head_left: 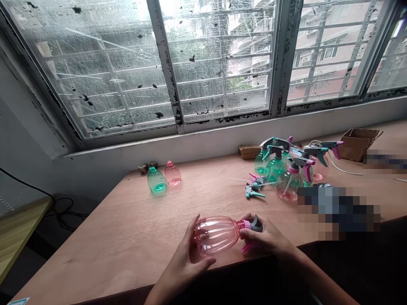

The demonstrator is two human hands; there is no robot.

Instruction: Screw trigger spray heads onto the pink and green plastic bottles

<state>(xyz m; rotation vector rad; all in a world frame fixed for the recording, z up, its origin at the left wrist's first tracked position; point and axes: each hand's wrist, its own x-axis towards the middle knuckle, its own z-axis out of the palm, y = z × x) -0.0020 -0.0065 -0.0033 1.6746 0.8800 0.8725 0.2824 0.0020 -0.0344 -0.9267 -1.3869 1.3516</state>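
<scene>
A clear pink spray bottle (218, 235) lies on its side in the air just above the table's front edge, its base toward the left. My left hand (193, 254) is wrapped around the base end, thumb below and fingers behind. At the neck, my right hand (262, 235) grips the pink collar and grey spray head (255, 224). Part of a pink trigger (251, 245) shows beneath my right fingers; the rest of the head is hidden by the hand. Beyond my hands, loose spray heads (253, 191) in teal and pink lie on the wood.
Several green and pink bottles with spray heads (275, 169) stand at the back right. A green bottle (156, 181) and a pink bottle (173, 174) without heads stand at back left. Cardboard boxes (358, 144) and a white cable (345, 171) lie farther right; windows line the wall.
</scene>
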